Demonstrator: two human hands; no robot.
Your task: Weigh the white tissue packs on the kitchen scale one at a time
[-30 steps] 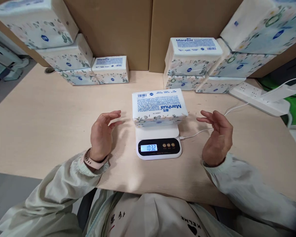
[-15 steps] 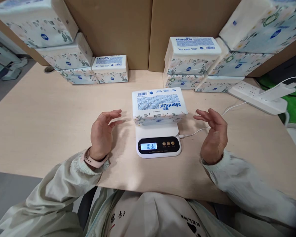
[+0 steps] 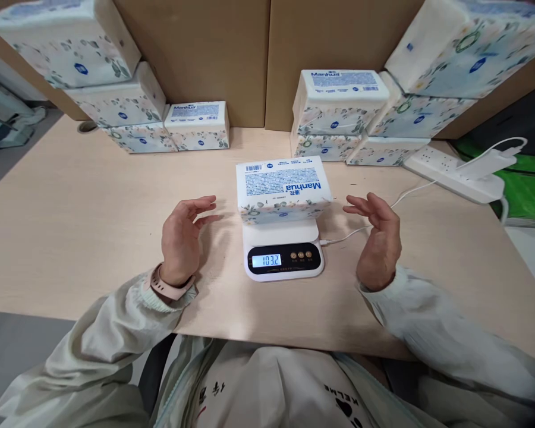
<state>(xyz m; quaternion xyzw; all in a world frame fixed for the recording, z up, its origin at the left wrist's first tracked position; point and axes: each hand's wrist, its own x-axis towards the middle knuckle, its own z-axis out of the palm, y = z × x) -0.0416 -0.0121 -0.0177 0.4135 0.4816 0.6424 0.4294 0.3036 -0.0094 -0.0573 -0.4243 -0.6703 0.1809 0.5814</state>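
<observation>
A pack of tissues [image 3: 283, 189], white with blue print and a floral edge, rests on a white digital kitchen scale [image 3: 280, 233]. The print is upside down from where I sit, and the lit display [image 3: 266, 260] reads 103.2. To the left of the pack, my left hand [image 3: 183, 241] hovers with its fingers apart and touches nothing; a pink band circles that wrist. On the other side, my right hand [image 3: 378, 241] is likewise open and held a short way off the pack, palm turned inward.
Stacked tissue packs stand at the back left [image 3: 116, 101] and back right [image 3: 339, 110] before cardboard panels [image 3: 196, 53]. A white cable [image 3: 350, 236] runs from the scale towards a power strip [image 3: 459, 175] at the right of the wooden table [image 3: 71, 238].
My view has shifted slightly. Both hands stay open beside the pack, the right one a little nearer to the scale in the picture. The reading is unchanged.
</observation>
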